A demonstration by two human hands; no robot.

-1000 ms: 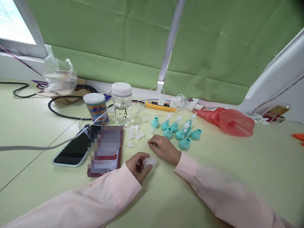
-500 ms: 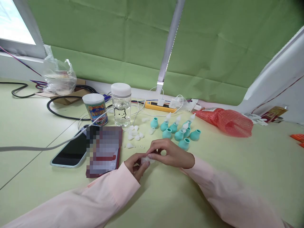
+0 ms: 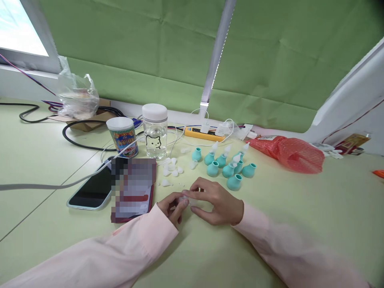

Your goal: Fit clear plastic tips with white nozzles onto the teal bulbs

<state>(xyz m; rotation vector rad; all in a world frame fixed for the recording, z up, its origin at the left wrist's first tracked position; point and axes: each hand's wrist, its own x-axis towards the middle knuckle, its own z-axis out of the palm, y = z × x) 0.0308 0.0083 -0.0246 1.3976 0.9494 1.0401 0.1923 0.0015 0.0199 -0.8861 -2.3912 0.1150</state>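
My left hand (image 3: pixel 173 207) pinches a small clear plastic piece (image 3: pixel 183 199) near the middle of the table. Beside it, my right hand (image 3: pixel 211 201) has its thumb and fingers apart, the index fingertip at the clear piece. Several teal bulbs (image 3: pixel 213 169) stand behind my right hand, some with white pointed tips (image 3: pixel 227 150). Small white parts (image 3: pixel 175 173) lie beyond my left hand, and two clear pieces rest near the bulbs, one being a short clear tube (image 3: pixel 193 164).
Two phones, one dark (image 3: pixel 91 190) and one red-cased (image 3: pixel 153 176), lie left of my hands. Behind them stand a printed can (image 3: pixel 124 140) and a water bottle (image 3: pixel 155 134). A yellow power strip (image 3: pixel 204 135) and red bubble wrap (image 3: pixel 294 154) lie farther back.
My right thumb has come away from the clear piece and dropped lower, so the fingers are wider apart. My left hand keeps its pinch. The whole view has shifted slightly.
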